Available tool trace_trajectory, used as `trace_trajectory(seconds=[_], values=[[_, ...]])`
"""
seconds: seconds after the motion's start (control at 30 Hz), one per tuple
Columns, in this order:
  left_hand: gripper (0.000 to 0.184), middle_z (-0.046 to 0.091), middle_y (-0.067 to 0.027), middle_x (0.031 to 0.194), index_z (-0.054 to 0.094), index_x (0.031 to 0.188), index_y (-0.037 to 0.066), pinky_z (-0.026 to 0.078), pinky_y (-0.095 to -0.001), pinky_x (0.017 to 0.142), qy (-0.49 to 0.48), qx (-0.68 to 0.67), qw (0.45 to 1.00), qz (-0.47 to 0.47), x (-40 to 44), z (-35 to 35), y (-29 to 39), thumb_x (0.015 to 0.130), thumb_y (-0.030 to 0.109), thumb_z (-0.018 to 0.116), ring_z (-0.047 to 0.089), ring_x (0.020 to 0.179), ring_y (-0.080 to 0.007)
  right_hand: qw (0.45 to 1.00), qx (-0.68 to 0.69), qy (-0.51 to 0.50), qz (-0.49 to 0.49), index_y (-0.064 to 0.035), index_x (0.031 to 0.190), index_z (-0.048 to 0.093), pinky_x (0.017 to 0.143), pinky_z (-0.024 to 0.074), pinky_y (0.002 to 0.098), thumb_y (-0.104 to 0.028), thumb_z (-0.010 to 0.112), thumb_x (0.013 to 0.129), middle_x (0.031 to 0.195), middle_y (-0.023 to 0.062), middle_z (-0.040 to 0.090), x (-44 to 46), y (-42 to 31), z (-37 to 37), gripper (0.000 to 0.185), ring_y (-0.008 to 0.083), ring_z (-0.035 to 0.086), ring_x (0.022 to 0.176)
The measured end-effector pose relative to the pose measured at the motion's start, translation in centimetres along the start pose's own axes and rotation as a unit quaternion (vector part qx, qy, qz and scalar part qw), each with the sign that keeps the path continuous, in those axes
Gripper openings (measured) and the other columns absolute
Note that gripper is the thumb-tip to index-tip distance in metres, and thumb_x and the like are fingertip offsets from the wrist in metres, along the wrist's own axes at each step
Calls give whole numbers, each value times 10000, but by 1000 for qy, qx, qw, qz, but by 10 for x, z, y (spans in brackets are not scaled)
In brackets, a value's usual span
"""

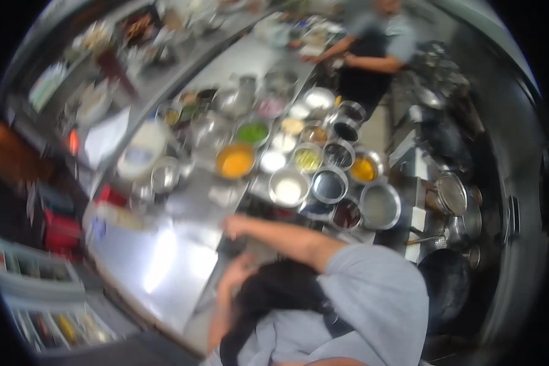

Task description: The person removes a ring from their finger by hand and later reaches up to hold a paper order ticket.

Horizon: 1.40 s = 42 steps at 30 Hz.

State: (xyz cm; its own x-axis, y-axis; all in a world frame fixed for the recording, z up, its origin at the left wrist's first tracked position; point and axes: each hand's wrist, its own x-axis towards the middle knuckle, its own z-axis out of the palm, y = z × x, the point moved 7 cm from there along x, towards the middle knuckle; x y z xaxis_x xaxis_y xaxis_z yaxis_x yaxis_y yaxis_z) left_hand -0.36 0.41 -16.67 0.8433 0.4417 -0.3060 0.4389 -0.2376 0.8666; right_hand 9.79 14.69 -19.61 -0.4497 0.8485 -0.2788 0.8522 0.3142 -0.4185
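Note:
My right hand (235,226) reaches across my front to the inner edge of the steel counter (158,262). Its fingers are smeared, and I cannot see anything in it. Below it, close to my black apron (280,290), is my left hand (240,268), also blurred, its fingers seemingly bent. Beyond the right hand, a small pale item (224,195) lies on the counter. The nearest containers are a bowl of white contents (288,190) and a steel bowl of orange contents (235,163).
Several steel pots with sauces and chopped ingredients crowd the middle, among them chopped greens (252,132) and a dark liquid (329,185). A co-worker in a dark apron (366,82) stands at the far end. On the right are a wok (443,280) and a strainer (451,194).

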Motion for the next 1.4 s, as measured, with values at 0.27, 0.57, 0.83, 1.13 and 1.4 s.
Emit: trace_trajectory(seconds=[0.27, 0.57, 0.83, 1.13, 1.4], values=[[329, 657, -92, 1263, 675, 1139, 26, 518, -386, 881, 330, 427, 815, 211, -70, -168, 210, 832, 129, 731, 646, 1031, -254, 801, 477, 359, -48, -37, 1024, 754, 694, 532, 249, -88, 704, 889, 903, 58, 738, -170, -70, -205, 152, 93, 665, 755], [440, 644, -94, 1277, 668, 1162, -35, 522, -356, 900, 289, 553, 726, 289, -61, -153, 280, 743, 84, 610, 632, 1058, -223, 780, 407, 475, -19, -10, 1031, 744, 697, 537, 238, -38, 701, 889, 923, 83, 737, -205, -97, -226, 152, 108, 684, 781], [445, 622, -135, 1289, 664, 1177, -51, 501, -366, 943, 246, 597, 694, 319, -51, -140, 292, 785, 142, 576, 613, 1092, -245, 775, 371, 512, 0, 24, 1037, 730, 750, 543, 237, -14, 683, 909, 951, 93, 736, -229, -96, -227, 141, 116, 693, 845], [444, 615, -153, 1298, 667, 1157, -65, 497, -366, 940, 217, 622, 673, 337, -50, -135, 306, 780, 151, 575, 605, 1110, -258, 729, 386, 565, -18, -14, 995, 744, 642, 536, 262, -45, 697, 880, 896, 108, 736, -243, -95, -231, 128, 151, 689, 723], [402, 648, -191, 1243, 698, 1058, -89, 497, -359, 934, 244, 644, 641, 339, -51, -123, 326, 758, 148, 576, 627, 1046, -272, 693, 369, 619, -30, 19, 991, 700, 673, 528, 270, 0, 682, 885, 905, 109, 710, -257, -99, -234, 109, 158, 670, 744]])
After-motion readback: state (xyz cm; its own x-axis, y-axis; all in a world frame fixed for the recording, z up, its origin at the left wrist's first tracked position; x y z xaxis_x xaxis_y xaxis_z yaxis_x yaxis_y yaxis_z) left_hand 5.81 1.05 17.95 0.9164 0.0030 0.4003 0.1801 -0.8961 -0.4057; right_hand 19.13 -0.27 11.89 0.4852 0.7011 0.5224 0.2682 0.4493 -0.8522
